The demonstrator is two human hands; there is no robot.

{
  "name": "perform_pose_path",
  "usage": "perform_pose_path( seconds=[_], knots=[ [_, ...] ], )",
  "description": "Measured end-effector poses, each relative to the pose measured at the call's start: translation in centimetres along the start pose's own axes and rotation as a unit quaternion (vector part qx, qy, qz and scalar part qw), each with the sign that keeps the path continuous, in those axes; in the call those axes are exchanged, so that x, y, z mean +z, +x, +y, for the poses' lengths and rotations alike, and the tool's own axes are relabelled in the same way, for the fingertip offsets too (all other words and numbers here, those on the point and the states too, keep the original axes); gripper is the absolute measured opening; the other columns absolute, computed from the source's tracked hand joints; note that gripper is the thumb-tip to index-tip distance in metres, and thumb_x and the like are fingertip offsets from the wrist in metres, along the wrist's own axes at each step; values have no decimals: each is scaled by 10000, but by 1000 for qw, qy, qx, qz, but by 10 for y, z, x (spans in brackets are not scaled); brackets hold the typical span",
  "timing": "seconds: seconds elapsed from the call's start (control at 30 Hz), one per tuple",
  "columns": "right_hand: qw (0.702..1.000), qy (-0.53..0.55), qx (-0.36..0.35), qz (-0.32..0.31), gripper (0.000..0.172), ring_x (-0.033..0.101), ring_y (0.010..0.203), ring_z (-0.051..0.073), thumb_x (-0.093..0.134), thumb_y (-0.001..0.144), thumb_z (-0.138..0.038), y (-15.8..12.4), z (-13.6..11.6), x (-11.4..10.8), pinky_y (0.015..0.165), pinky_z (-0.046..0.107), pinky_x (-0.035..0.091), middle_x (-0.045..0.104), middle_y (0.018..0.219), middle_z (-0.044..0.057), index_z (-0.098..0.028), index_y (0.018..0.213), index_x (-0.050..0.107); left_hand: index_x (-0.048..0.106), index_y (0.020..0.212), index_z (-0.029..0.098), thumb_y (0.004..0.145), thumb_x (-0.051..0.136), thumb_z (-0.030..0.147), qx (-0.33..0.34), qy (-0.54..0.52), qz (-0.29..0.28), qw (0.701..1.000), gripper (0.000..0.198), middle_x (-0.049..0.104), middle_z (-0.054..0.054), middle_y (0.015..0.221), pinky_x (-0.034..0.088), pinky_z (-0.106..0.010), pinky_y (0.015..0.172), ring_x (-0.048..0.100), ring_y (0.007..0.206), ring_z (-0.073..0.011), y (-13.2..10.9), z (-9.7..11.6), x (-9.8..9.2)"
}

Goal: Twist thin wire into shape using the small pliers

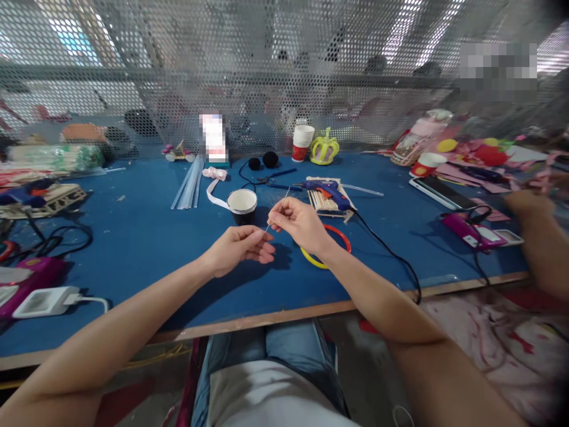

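Between my two hands runs a thin pale strand [287, 196], whose upper end sticks up past my right fingers; I cannot tell whether it is wire or thread. My left hand [242, 244] pinches it between thumb and index finger, the other fingers loosely curled. Closed in a pinch on the same strand, my right hand [299, 222] is slightly higher and to the right. Just behind my left hand stands a black cup with a white inside [242, 214], a white ribbon [216, 194] trailing from its rim. A red and yellow ring [344, 237] lies partly under my right forearm.
A blue glue gun [333, 193] rests on a stick raft [324, 206], its cable crossing the table's right side. Behind are pliers [273, 177], clear glue sticks [189, 187], paper cups [303, 142] and a yellow crown [324, 149]. At right, another person's arm [540, 237] reaches in.
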State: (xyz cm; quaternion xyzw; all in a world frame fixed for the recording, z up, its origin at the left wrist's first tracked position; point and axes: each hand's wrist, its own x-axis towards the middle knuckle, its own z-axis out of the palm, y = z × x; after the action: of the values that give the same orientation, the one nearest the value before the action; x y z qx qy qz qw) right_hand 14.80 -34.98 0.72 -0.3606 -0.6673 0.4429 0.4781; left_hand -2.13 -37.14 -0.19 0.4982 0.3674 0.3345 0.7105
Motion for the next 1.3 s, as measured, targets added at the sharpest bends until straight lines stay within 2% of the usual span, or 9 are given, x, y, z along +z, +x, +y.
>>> perform_pose_path(
  seconds=[0.1, 0.27, 0.5, 0.7, 0.9, 1.13, 1.3],
  knots=[
    [1000, 13, 12, -11, 160, 583, 607, 90, 611, 763, -286, 2, 1, -3, 571, 225, 489, 613, 703, 14, -148, 800, 538, 588, 864, 92, 709, 673, 377, -11, 5, -14, 1000, 335, 680, -48, 694, 533, -262, 613, 663, 612, -145, 0, 1, -2],
    [998, -19, 30, -58, 139, 566, 560, 84, 623, 744, -259, 0, 0, 1, 566, 227, 480, 587, 650, -10, -142, 785, 559, 568, 816, 101, 687, 688, 378, -8, 28, 5, 1000, 328, 660, -22, 640, 524, -242, 560, 648, 559, -130, 0, -3, -1],
    [997, -70, -8, -14, 126, 556, 560, 91, 578, 780, -275, -5, 1, 9, 569, 239, 472, 567, 648, -11, -152, 764, 553, 552, 838, 101, 705, 659, 411, 4, 37, 19, 999, 354, 634, -13, 622, 515, -247, 522, 628, 522, -125, 2, -7, 2],
    [999, -48, 8, -6, 158, 560, 593, 95, 571, 784, -312, -3, 2, 7, 581, 239, 473, 588, 687, 3, -157, 787, 537, 545, 809, 105, 752, 600, 425, 14, 103, 5, 995, 329, 628, -13, 624, 504, -232, 523, 625, 527, -117, 2, -7, -3],
    [997, -37, 22, -65, 158, 551, 617, 94, 589, 775, -316, -5, 1, 6, 595, 232, 464, 564, 702, -12, -170, 802, 534, 559, 805, 108, 795, 538, 420, 28, 166, 2, 986, 313, 600, 4, 580, 465, -208, 467, 586, 453, -96, -2, -4, -5],
    [994, -21, 79, -73, 167, 551, 602, 98, 568, 794, -332, -5, 2, 7, 587, 237, 461, 542, 677, -19, -176, 782, 513, 534, 820, 118, 850, 437, 436, 28, 193, -13, 981, 333, 606, -9, 592, 450, -204, 481, 586, 467, -99, -2, -7, -5],
    [992, 8, 112, -62, 164, 551, 588, 95, 582, 784, -326, -4, 5, 7, 585, 239, 461, 549, 669, -19, -175, 777, 517, 535, 839, 126, 853, 416, 458, -2, 189, -2, 982, 352, 582, 12, 545, 418, -190, 439, 548, 408, -87, -1, -6, -4]
  ],
)
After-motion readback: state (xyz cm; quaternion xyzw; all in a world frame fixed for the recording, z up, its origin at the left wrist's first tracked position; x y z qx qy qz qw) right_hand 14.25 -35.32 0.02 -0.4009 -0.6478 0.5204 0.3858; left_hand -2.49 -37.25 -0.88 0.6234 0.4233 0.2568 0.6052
